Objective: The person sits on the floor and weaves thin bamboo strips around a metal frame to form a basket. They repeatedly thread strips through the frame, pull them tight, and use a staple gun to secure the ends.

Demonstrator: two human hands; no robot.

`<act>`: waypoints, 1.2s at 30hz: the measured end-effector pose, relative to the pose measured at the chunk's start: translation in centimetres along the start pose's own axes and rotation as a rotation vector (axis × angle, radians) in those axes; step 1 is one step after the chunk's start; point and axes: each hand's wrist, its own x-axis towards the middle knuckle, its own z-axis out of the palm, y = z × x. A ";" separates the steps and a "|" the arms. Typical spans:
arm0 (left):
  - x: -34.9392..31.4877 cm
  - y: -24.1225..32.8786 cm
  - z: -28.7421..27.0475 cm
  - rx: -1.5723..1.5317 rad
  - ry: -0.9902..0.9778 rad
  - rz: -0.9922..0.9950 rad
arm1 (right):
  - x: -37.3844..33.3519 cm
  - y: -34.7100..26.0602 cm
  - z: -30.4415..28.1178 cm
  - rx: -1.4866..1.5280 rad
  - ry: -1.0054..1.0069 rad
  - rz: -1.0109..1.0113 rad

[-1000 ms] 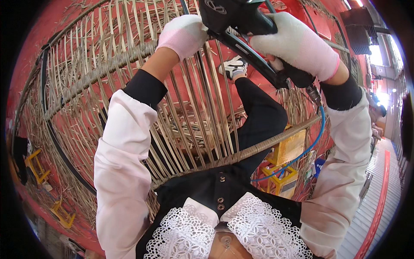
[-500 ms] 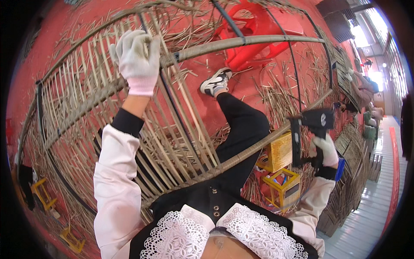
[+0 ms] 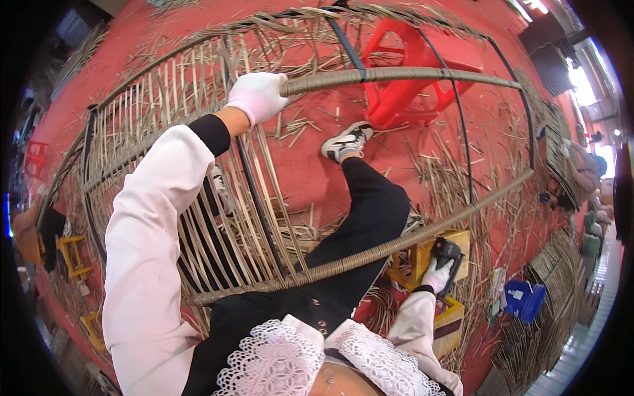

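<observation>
A large rattan frame (image 3: 376, 247) lies tilted across my lap, its rails wrapped in brown strips and joined by thin black crossbars. Upright pale strips (image 3: 218, 237) fill its left part, while the right part shows only bare bars. My left hand (image 3: 259, 98), in a white and pink glove, is closed around the middle wrapped rail (image 3: 396, 74). Low on the right, my gloved right hand (image 3: 436, 276) is closed on a black nail gun (image 3: 448, 253), held against a yellow wooden box stool (image 3: 462, 241). The tool's lower part is hidden by the hand.
A red plastic stool (image 3: 396, 99) stands beyond the frame. Loose strips (image 3: 436, 158) litter the red floor. A blue box (image 3: 525, 300) sits right of the yellow stools. Woven panels (image 3: 555, 277) are stacked farther right. Other people (image 3: 581, 165) are at the far right and left edge.
My right hand has brought the nail gun down and left, from above the near rail to the yellow stool. The left hand has moved right and down onto the middle rail.
</observation>
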 end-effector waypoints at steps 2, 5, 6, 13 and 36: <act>-0.5 0.3 -0.4 -0.005 -0.049 0.025 | 0.0 -1.5 -2.8 -0.097 0.272 -0.165; -0.8 -0.1 -1.0 -0.009 -0.148 0.098 | 0.7 -6.0 -10.2 0.215 0.689 -0.439; -0.5 -0.7 -1.0 -0.034 -0.201 0.136 | 0.4 -8.6 -12.5 0.399 0.650 -0.514; 6.1 -12.1 1.3 -0.234 0.086 0.037 | -10.4 -34.8 -18.1 0.956 -0.206 -1.125; 17.3 -21.9 2.4 -0.307 0.276 0.125 | -15.1 -83.3 -9.5 1.424 -0.707 -1.022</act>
